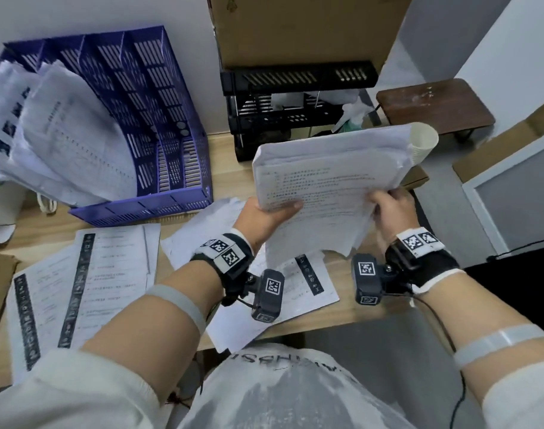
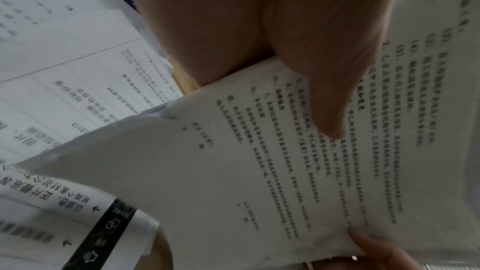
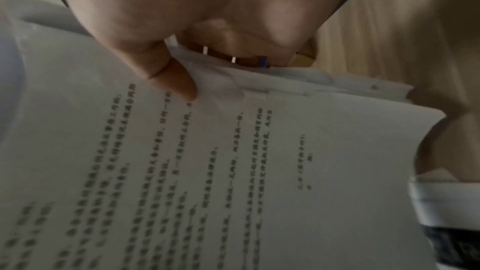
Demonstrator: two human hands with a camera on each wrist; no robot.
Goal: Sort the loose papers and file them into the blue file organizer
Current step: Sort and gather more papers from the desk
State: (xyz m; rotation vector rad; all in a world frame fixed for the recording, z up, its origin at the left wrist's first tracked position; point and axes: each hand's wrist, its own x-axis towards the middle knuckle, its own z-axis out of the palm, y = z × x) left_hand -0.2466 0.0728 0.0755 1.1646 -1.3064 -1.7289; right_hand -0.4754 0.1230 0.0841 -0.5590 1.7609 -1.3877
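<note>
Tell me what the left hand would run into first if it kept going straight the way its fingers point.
Probably the black wire rack. The left hand, gripping the stack of papers, points up and right across the desk toward it. Depth is unclear, so it might pass lower.

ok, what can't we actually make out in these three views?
- Printed text on the held paper stack: too blurred to read in any view.
- Right hand fingers: head view, behind the stack.
- Sheet count: edges merge.
- Blue file organizer left compartments: head view, their insides covered by filed papers.
</note>
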